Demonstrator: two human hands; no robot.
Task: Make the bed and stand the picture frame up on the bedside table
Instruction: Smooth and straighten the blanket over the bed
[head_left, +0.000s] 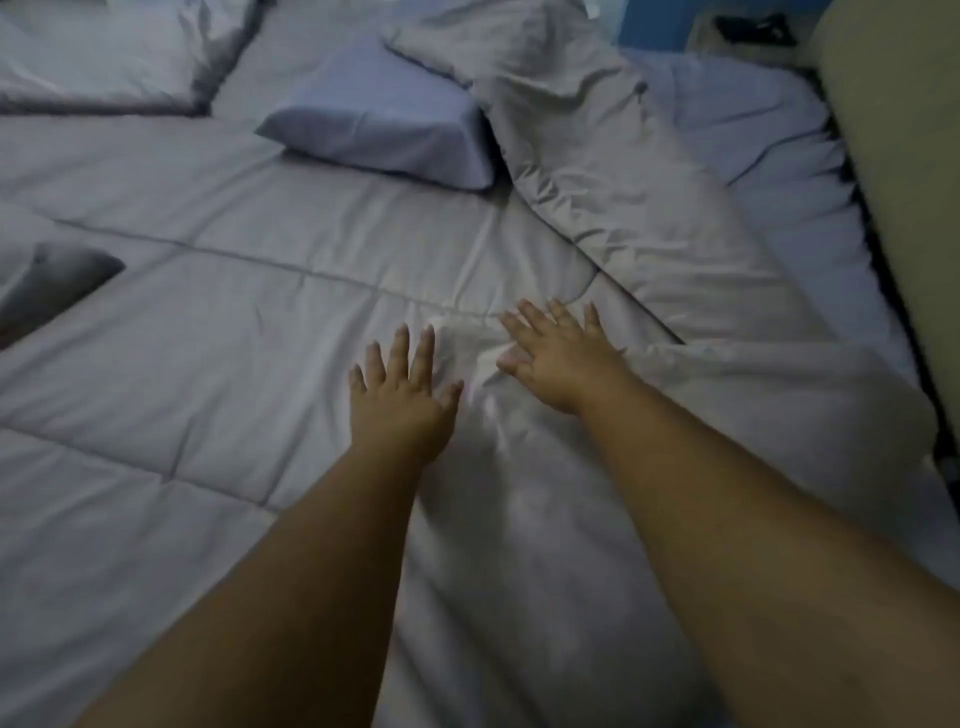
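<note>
Bed: grey quilted comforter (218, 332) spread over most of the mattress, flat and fairly smooth toward the left edge and the near edge; rumpled at the middle, where both hands rest.
Comforter, right part: a long fold (613, 187) is turned back on itself, running from the far right corner down toward the near right edge, so the fitted sheet (753, 156) lies bare along the right edge of the bed.
Left hand: left hand (400, 400) palm down on the comforter, fingers wide and flat, holding nothing.
Right hand: right hand (561, 358) palm down just beside the left, fingers spread, pressing the creased cloth at the foot of the fold; grips nothing.
Small pillow: blue-grey small pillow (384, 130) lying on top of the comforter toward the far edge, touching the fold's left side.
Large pillow: large pillow (104, 52) at the far left corner, flat.
Dark gap: a dark gap (57, 291) at the left edge; what it is cannot be told.
Picture frame: not in view; neither it nor a bedside table can be made out. A dark object (753, 26) lies beyond the far right corner, too blurred to name.
Containers: none seen.
Progress, as judged: bed-making is partway done, smoothing in hand. Left to do: unfold the right part over the sheet, set the pillows, stand the frame.
</note>
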